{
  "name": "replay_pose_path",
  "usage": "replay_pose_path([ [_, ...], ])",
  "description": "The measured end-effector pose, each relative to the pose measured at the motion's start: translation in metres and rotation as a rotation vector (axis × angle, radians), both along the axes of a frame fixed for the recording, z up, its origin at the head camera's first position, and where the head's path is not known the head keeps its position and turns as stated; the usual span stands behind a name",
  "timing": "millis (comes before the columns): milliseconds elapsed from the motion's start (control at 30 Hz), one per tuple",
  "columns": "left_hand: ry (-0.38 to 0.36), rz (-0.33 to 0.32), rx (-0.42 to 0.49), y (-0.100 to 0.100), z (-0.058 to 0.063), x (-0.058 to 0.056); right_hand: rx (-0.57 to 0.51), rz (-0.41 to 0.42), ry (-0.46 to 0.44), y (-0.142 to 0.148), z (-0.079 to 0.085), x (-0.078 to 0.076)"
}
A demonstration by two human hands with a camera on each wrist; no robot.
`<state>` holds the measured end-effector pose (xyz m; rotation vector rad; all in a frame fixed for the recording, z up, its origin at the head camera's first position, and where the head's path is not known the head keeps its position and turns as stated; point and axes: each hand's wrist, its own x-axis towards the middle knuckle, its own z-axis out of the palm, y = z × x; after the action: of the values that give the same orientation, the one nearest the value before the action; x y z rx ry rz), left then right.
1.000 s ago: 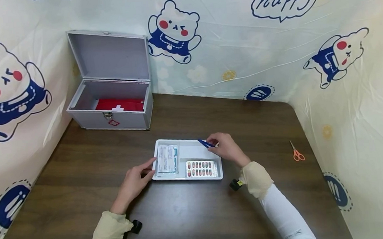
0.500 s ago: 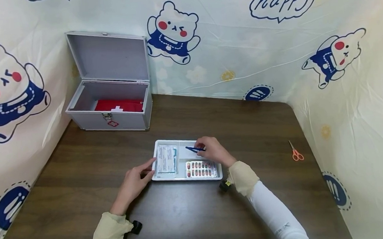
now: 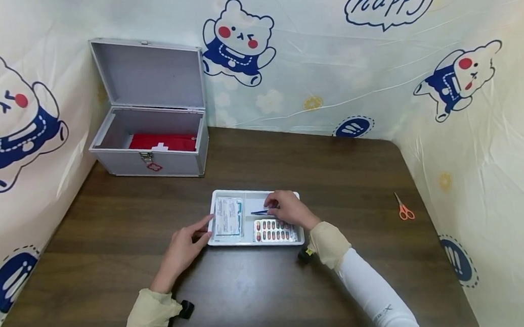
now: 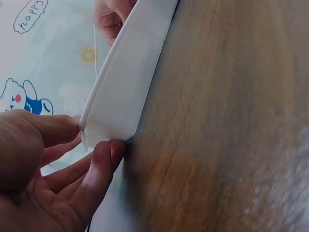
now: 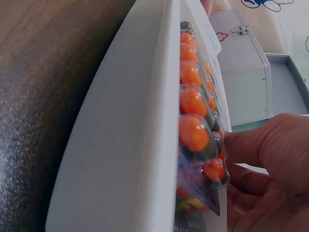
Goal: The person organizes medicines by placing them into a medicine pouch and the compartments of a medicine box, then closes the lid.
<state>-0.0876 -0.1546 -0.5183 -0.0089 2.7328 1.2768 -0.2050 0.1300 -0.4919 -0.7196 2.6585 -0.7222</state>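
My left hand (image 3: pixel 187 247) holds the left end of the white divided tray (image 3: pixel 228 244). In the left wrist view, that hand's fingertips (image 4: pixel 104 150) lie against the tray's end wall and rim. Over the tray's upper right compartment, my right hand (image 3: pixel 289 209) pinches dark blue tweezers (image 3: pixel 260 213), their tips pointing left, low over the compartment floor. A flat printed packet (image 3: pixel 227 216) fills the left compartment. Below the right hand lies a blister pack of capsules (image 3: pixel 273 231), also seen close up in the right wrist view as orange-and-dark capsules (image 5: pixel 193 101). The tweezers are hidden in that view.
A grey metal case (image 3: pixel 120 160) stands at the back left with its lid raised and a red pouch with a white cross (image 3: pixel 169 141) inside. Orange-handled scissors (image 3: pixel 404 210) lie at the right of the brown table (image 3: pixel 253 296). Printed curtains surround the table.
My right hand has moved left and down with the tweezers, from the tray's upper right corner into the upper right compartment. The left hand has stayed at the tray's end.
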Motion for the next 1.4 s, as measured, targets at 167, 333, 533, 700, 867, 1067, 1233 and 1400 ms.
replay_pose_path([
  [167,0.008,-0.004,-0.002,0.0,0.0,0.0,-0.015,0.002,0.002,0.005,0.004,0.003],
  [333,0.008,-0.004,-0.006,0.0,0.001,0.0,-0.067,-0.036,0.026,0.022,0.018,0.008],
  [533,-0.007,0.005,-0.001,0.0,0.002,0.001,-0.13,-0.116,0.122,0.061,0.036,0.01],
  [700,0.0,0.009,-0.008,0.0,0.002,0.002,-0.131,-0.201,0.186,0.106,0.04,0.009],
  [867,0.006,0.005,-0.003,-0.002,0.001,0.002,-0.115,-0.273,0.203,0.15,0.045,0.014],
  [1067,0.009,0.0,-0.001,-0.002,0.0,0.0,-0.048,-0.373,0.257,0.199,0.043,0.016],
  [1233,0.021,-0.009,0.01,-0.002,-0.001,0.0,-0.002,-0.509,0.259,0.242,0.037,0.018],
  [1400,0.023,-0.012,0.013,-0.001,-0.001,0.0,0.075,-0.653,0.162,0.278,0.03,0.017],
])
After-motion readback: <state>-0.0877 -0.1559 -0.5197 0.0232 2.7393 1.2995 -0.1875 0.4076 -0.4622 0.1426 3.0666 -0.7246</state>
